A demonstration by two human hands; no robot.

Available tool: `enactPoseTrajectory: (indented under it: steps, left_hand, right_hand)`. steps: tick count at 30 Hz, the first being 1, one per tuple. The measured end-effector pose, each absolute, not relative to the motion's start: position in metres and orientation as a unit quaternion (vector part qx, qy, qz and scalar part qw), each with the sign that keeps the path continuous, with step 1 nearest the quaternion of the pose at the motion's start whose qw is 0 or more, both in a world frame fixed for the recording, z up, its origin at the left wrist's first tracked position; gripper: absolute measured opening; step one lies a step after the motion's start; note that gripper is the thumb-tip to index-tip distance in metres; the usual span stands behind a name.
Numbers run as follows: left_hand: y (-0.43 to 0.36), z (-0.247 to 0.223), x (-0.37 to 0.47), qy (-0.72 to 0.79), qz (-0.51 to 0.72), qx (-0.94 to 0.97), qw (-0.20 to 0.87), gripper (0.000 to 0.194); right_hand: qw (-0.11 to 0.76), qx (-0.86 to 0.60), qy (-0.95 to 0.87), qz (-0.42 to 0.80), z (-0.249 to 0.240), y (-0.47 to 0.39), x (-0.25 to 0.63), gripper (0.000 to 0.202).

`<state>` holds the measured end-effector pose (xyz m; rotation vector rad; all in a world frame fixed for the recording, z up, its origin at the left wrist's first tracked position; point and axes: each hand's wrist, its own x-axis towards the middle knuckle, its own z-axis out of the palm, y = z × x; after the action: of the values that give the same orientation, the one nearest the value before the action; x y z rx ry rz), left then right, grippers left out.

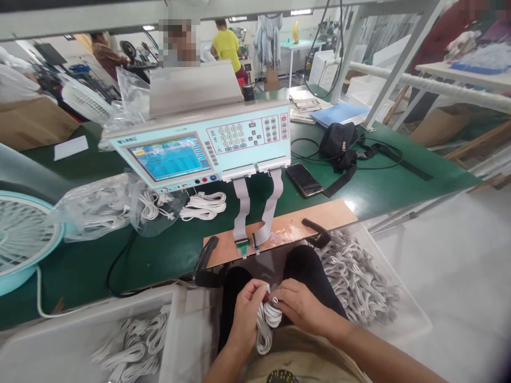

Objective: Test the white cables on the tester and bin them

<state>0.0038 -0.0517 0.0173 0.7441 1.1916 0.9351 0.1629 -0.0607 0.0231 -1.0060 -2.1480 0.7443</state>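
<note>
A coiled white cable (264,332) hangs between my two hands, over my lap. My left hand (250,308) pinches one end of it near a small white connector. The fingers of my right hand (296,302) are closed on the other side, at another small connector of the same cable. Just beyond the hands, a copper-coloured board (291,226) lies along the table edge, with small test connectors (244,249) on it. Two grey ribbon cables (271,205) run from these up to a light blue tester (239,138) with a lit screen.
Bins of coiled cables stand at the lower left (136,346) and right (359,282). Black clamps (207,266) hold the board. On the green table (167,260) are bagged cables, a phone (304,180), a black pouch (338,146) and a fan (27,239). People work behind.
</note>
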Motion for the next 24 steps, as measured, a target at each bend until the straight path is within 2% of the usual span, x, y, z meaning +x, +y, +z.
enactPoseTrajectory:
  steps: [5, 8, 10, 14, 17, 20, 24]
  left_hand:
    - [-0.036, 0.025, -0.002, 0.566, 0.424, 0.501, 0.499, 0.017]
    - [-0.028, 0.024, -0.003, 0.571, 0.453, 0.498, 0.47, 0.01]
    - [-0.024, 0.022, -0.005, 0.565, 0.466, 0.463, 0.5, 0.012]
    - [-0.019, 0.021, -0.015, 0.523, 0.428, 0.315, 0.666, 0.024]
    - [-0.015, 0.024, -0.024, 0.463, 0.403, 0.248, 0.749, 0.041]
    - [-0.013, 0.022, -0.028, 0.462, 0.404, 0.243, 0.751, 0.042]
    - [-0.011, 0.015, -0.024, 0.518, 0.433, 0.311, 0.669, 0.025]
  right_hand:
    - [0.431, -0.441, -0.687, 0.385, 0.027, -0.043, 0.145, 0.019]
    - [0.477, -0.475, -0.594, 0.44, 0.022, -0.028, 0.133, 0.021]
    - [0.486, -0.487, -0.56, 0.462, 0.019, -0.018, 0.127, 0.023]
    - [0.486, -0.502, -0.507, 0.505, 0.017, -0.004, 0.119, 0.029]
    - [0.482, -0.504, -0.484, 0.529, 0.017, 0.0, 0.117, 0.028]
    - [0.487, -0.505, -0.468, 0.538, 0.02, 0.002, 0.115, 0.028]
    - [0.497, -0.478, -0.391, 0.609, 0.025, 0.001, 0.112, 0.03]
